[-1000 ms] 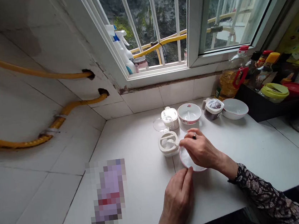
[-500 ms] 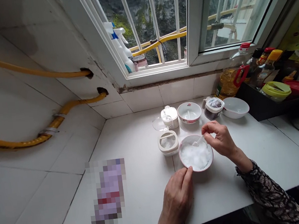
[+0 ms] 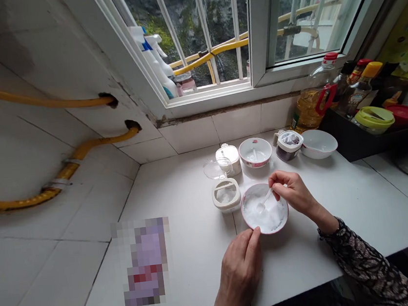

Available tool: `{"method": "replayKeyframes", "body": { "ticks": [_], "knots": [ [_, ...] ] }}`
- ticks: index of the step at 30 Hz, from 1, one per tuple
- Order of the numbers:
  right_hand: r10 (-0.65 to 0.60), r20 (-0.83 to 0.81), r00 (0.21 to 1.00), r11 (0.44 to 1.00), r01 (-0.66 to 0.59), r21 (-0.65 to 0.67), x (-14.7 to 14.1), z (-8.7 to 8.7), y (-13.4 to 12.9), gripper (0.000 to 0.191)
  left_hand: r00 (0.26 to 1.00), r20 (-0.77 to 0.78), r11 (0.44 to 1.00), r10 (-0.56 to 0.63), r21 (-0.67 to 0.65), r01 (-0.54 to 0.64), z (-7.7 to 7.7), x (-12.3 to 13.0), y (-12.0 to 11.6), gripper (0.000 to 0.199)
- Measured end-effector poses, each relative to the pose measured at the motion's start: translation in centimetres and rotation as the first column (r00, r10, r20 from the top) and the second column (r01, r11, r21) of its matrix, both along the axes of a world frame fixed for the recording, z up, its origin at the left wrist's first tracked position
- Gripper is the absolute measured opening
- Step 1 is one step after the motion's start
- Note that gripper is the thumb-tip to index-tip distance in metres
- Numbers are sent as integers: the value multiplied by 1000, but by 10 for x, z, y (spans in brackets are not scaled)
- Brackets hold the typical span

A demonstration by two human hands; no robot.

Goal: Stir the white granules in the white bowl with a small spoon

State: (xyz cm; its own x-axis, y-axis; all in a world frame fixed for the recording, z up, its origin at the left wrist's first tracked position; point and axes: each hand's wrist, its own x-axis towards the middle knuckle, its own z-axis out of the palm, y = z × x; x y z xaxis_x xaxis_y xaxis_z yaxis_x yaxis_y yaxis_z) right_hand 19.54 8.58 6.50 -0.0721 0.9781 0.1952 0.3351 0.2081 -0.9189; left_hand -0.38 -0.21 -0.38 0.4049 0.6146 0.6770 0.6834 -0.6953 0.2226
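A white bowl with a pink rim (image 3: 284,218) stands on the white counter, filled with a white grainy substance (image 3: 275,214). My left hand (image 3: 241,266) grips the near left part of its rim, thumb and fingers pressed together. Pinched in my right hand (image 3: 292,193) is a small white spoon (image 3: 264,203), its tip in the white substance. Left of the bowl sits an open square container (image 3: 226,195) with some white contents, its clear lid (image 3: 217,168) raised behind it.
Behind are a white lidded jar (image 3: 228,156), a bowl with a spoon (image 3: 257,159), a jar with dark contents (image 3: 288,146) and another bowl (image 3: 319,147). An oil bottle (image 3: 309,104) and black rack (image 3: 357,140) stand right. A blurred purple packet (image 3: 148,262) lies left.
The spoon has moved left and down within the bowl, and the white substance there looks more spread. My left hand still holds the rim. The view has shifted slightly.
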Motion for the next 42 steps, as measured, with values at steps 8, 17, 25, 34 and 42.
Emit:
{"method": "replayKeyframes", "body": {
  "ticks": [8,17,25,34,42],
  "knots": [
    [-13,-96,995,998,7,-62,8,0,3,9,1000,0,1000,3,7,-3,-1,0,0,39],
    [135,79,988,990,-137,25,-4,-2,-4,13,1000,0,1000,-1,2,1,-1,0,0,37],
    [85,-226,970,984,-117,-133,9,2,3,8,1000,-2,1000,1,-2,-1,-2,0,0,38],
    [171,42,984,985,-170,-23,25,7,0,12,1000,2,1000,-5,-2,5,-2,0,0,38],
    [123,-139,983,975,-146,-170,21,5,3,9,1000,1,1000,-6,-5,6,-1,0,0,37]
  ]
}}
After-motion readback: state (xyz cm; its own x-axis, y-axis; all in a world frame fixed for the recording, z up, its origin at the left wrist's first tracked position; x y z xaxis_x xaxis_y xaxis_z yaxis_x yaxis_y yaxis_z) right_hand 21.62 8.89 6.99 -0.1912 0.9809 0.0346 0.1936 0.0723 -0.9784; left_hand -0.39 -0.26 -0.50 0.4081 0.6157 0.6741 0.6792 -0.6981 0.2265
